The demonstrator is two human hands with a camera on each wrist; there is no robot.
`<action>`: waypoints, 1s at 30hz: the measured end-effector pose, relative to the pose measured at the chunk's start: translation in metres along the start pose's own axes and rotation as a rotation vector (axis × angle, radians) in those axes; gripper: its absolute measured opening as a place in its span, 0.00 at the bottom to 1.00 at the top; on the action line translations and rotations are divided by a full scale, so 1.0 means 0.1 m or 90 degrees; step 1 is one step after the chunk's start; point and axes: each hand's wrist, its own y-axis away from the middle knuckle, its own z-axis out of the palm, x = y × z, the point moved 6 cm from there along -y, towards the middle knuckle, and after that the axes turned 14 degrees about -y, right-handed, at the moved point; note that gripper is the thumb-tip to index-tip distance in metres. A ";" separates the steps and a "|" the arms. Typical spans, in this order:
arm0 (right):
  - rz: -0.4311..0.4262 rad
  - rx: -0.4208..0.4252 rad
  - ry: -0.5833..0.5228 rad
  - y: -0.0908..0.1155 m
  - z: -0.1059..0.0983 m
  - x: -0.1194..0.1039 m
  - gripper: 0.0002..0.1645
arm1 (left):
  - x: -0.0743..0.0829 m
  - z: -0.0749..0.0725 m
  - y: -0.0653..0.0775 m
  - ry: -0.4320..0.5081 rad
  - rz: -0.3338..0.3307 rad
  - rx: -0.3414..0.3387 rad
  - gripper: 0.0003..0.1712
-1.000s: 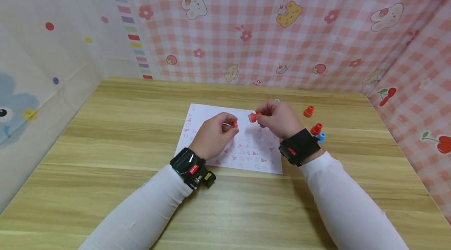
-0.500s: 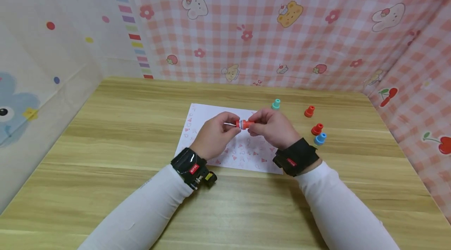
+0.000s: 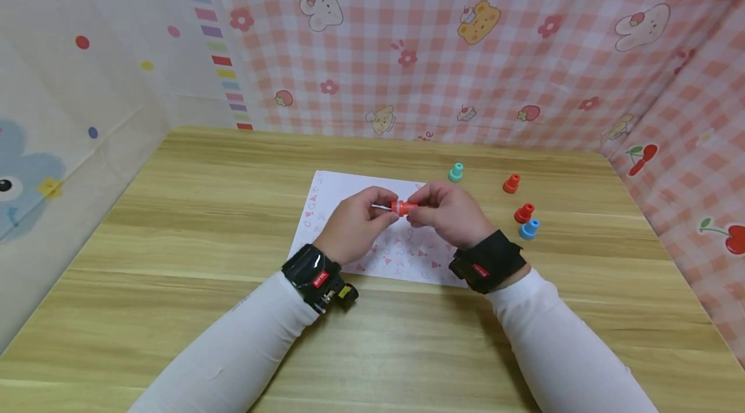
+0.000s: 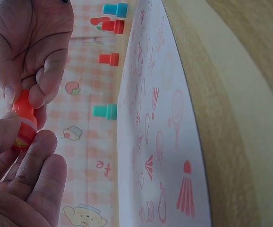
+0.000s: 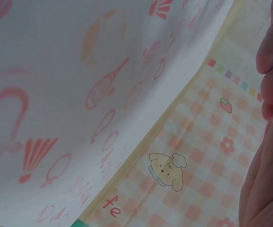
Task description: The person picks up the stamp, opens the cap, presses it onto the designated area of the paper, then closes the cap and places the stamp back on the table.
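Above the paper, in the head view, a red self-inking stamp [image 3: 406, 208] and its red cap [image 3: 395, 207] are pressed together end to end. My left hand [image 3: 359, 220] pinches the cap between thumb and fingers. From the other side my right hand [image 3: 453, 211] grips the stamp's handle. The left wrist view has the red stamp [image 4: 25, 109] upright between the two hands, with a pale band around its middle. Below lies a white sheet of paper [image 3: 343, 188] printed with red shuttlecocks and rackets. Only part of the right hand [image 5: 268, 165] appears in the right wrist view.
To the right of the paper stand a teal stamp [image 3: 456, 172], a red stamp [image 3: 511, 183], another red stamp [image 3: 525, 213] and a blue stamp [image 3: 529, 229]. The wooden table [image 3: 192, 206] meets a checked cloth [image 3: 372, 64] at the back.
The right hand has moved left and slightly down, bringing the stamp to the cap; the gap between them has closed. The left hand has stayed almost in place.
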 end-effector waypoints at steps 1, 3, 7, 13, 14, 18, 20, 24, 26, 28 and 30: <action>-0.001 -0.002 -0.001 0.00 0.00 0.00 0.08 | 0.00 0.00 0.00 0.000 0.003 0.000 0.13; -0.004 -0.007 -0.005 0.01 0.01 -0.01 0.08 | 0.00 0.01 0.00 0.000 0.007 0.000 0.14; -0.007 -0.010 -0.008 0.01 0.03 -0.02 0.07 | 0.00 0.01 0.00 -0.004 0.010 0.000 0.14; -0.016 -0.020 -0.023 0.02 0.04 -0.03 0.08 | -0.03 0.01 -0.01 -0.011 0.011 0.004 0.13; -0.017 -0.022 -0.026 0.02 0.04 -0.03 0.08 | -0.03 0.00 -0.01 -0.009 0.011 0.006 0.13; -0.021 -0.017 -0.017 0.03 0.03 -0.03 0.07 | -0.01 -0.01 -0.01 0.001 0.018 0.015 0.11; -0.024 -0.010 0.008 0.03 0.04 -0.04 0.07 | 0.00 -0.01 -0.01 0.001 0.024 0.022 0.10; -0.024 0.012 0.044 0.04 0.06 -0.07 0.07 | 0.02 -0.03 0.00 -0.006 0.028 0.035 0.08; -0.018 0.022 0.044 0.04 0.07 -0.07 0.07 | 0.02 -0.03 0.00 -0.003 0.026 0.039 0.08; -0.009 0.030 0.035 0.04 0.08 -0.07 0.06 | 0.03 -0.03 0.00 -0.001 0.021 0.038 0.07; -0.002 0.034 0.031 0.04 0.08 -0.06 0.06 | 0.02 -0.03 0.01 0.000 0.016 0.038 0.07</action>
